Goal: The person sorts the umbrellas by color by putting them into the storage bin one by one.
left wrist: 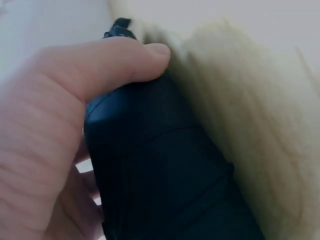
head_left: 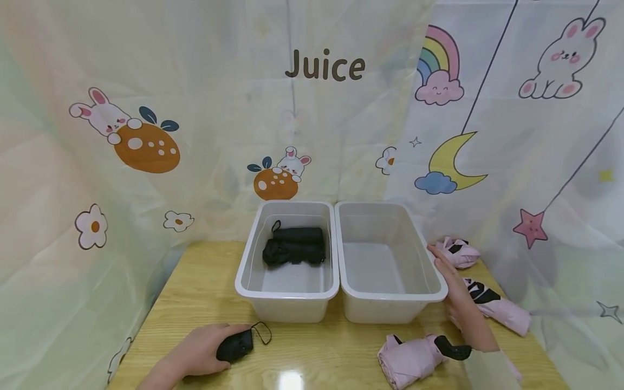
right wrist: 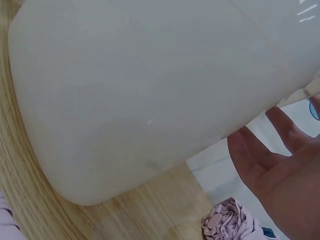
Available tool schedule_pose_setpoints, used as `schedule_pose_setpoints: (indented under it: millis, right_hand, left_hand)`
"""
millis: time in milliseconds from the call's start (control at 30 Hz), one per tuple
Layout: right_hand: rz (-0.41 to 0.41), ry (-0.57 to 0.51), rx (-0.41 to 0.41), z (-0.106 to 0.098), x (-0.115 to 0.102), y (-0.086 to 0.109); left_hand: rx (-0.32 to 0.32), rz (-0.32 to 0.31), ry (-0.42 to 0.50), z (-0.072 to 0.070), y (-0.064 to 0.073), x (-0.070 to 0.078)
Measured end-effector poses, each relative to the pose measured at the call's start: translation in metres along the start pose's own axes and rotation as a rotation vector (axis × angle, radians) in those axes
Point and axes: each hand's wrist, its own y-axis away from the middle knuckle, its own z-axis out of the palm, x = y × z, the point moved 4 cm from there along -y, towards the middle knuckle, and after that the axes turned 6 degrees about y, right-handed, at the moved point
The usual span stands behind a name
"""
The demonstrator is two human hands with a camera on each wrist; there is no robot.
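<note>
Head view: I watch two white bins, the left bin [head_left: 287,310] and the right bin [head_left: 385,311], standing rim to rim on the wooden table [head_left: 336,357], far ends close to the patterned cloth [head_left: 219,81].
Left grip [head_left: 207,349]: pinching a black bundle [head_left: 235,346] near the table's front; from the left wrist I see the thumb laid across its dark fabric and fingers on the other side.
Cord loop [head_left: 269,331]: sticking out past the bundle, just short of the left bin's near wall.
Free wood: I have a strip between the black bundle and that wall, and a wider patch left of the bin to the table's edge.
Left bin's inside: two black rolls [head_left: 297,252] lie crosswise, bare floor in front of them.
Right grip [head_left: 450,279]: fingers spread, fingertips against the right bin's outer side.
Right edge: tighter for me; one pink bundle [head_left: 411,360] lies before the right bin, two pink rolls [head_left: 502,310] beyond the right arm.
</note>
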Motion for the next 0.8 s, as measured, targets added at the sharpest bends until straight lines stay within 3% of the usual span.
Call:
schedule_pose_setpoints:
  millis: [133, 267, 400, 567, 700, 800]
  right_hand:
    - [-0.013, -0.03, -0.021, 0.002, 0.0, -0.001]
    - [-0.025, -0.048, -0.022, 0.002, -0.002, -0.001]
    - [-0.012, -0.051, -0.026, 0.003, -0.001, 0.0]
    - [0.002, -0.039, -0.024, 0.004, 0.001, -0.001]
    - [-0.001, -0.043, -0.024, 0.004, 0.002, 0.0]
    - [-0.004, -0.044, -0.019, 0.004, 0.0, 0.0]
  left_hand:
    - [0.0, -0.017, 0.038, -0.018, 0.005, 0.005]
    - [0.013, -0.038, 0.081, -0.048, 0.01, 0.017]
    - [0.02, -0.038, 0.142, -0.085, 0.018, 0.036]
    - [0.086, 0.003, 0.073, -0.138, 0.025, 0.064]
    - [0.153, 0.024, 0.013, -0.176, 0.016, 0.08]
    - [0.168, 0.061, 0.031, -0.203, -0.005, 0.086]
